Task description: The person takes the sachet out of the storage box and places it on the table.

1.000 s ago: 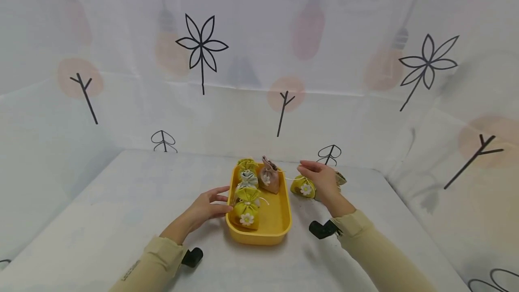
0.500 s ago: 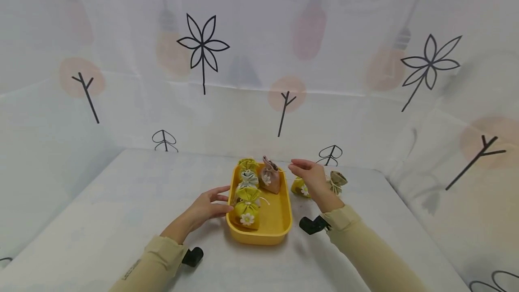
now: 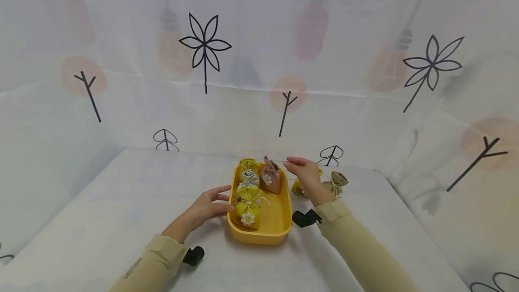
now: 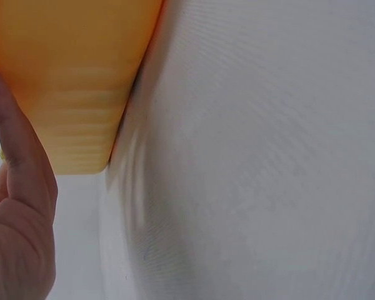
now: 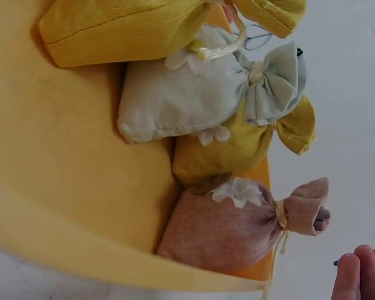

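Note:
My left hand [image 3: 204, 208] rests against the left side of a yellow tray [image 3: 259, 239], fingers fairly straight; the left wrist view has the thumb [image 4: 15, 131] on its outer wall. Small drawstring pouches with white flowers stand inside: a pink pouch [image 3: 270, 180] at the back right, and along the left a yellow-green pouch [image 3: 247, 213] in front, a pale blue pouch [image 5: 184, 100] and another yellow-green pouch [image 3: 248, 164] behind. Beyond the tray's right rim hovers my right hand [image 3: 306, 178], its fingers loosely bent and holding nothing, close to the pink pouch's neck.
On the table to the right of the tray, a yellow-green pouch [image 3: 298, 187] is partly hidden by my right hand, and an olive-beige pouch [image 3: 336, 184] lies beside it. Printed white cloth [image 3: 243, 120] hangs behind the table [image 3: 162, 179].
My right hand has moved left from over the loose pouches toward the tray's right rim, uncovering the olive-beige one. My left hand and the tray stay put.

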`<state>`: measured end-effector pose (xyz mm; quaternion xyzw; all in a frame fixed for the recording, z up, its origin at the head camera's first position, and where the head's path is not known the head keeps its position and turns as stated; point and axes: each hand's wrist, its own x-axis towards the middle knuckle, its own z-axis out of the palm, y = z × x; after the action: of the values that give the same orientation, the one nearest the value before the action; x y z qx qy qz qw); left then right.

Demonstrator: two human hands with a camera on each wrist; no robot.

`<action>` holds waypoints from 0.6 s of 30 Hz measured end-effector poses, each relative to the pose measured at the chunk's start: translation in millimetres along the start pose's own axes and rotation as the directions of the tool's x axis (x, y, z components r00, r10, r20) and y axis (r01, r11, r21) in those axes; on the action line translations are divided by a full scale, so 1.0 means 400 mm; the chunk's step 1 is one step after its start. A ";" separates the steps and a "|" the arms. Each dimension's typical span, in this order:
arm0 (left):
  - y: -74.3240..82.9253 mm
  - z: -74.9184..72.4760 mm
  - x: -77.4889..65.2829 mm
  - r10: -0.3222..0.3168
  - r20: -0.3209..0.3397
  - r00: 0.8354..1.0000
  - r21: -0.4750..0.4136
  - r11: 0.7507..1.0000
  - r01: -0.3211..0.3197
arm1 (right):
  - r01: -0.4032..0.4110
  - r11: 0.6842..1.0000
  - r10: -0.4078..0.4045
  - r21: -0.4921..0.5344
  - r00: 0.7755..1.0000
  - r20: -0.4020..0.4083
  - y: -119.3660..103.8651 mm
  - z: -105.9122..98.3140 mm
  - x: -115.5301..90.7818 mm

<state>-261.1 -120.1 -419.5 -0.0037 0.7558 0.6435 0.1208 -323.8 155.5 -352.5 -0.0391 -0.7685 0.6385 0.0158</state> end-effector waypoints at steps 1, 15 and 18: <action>0.000 0.000 0.000 0.000 0.000 1.000 -0.003 1.000 0.000 | 0.000 1.000 0.000 0.000 1.000 -0.002 0.000 0.004 0.003; -0.002 0.000 0.001 0.010 0.007 1.000 -0.014 1.000 -0.010 | -0.020 1.000 0.021 -0.023 0.999 0.040 0.003 0.058 0.031; -0.001 -0.001 -0.001 0.012 0.006 1.000 -0.010 1.000 -0.012 | -0.023 0.998 0.025 -0.056 0.999 0.037 0.005 0.069 0.037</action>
<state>-260.9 -120.5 -419.8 0.0019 0.7522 0.6481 0.1192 -340.6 130.2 -360.0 -0.0366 -0.7855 0.6177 -0.0074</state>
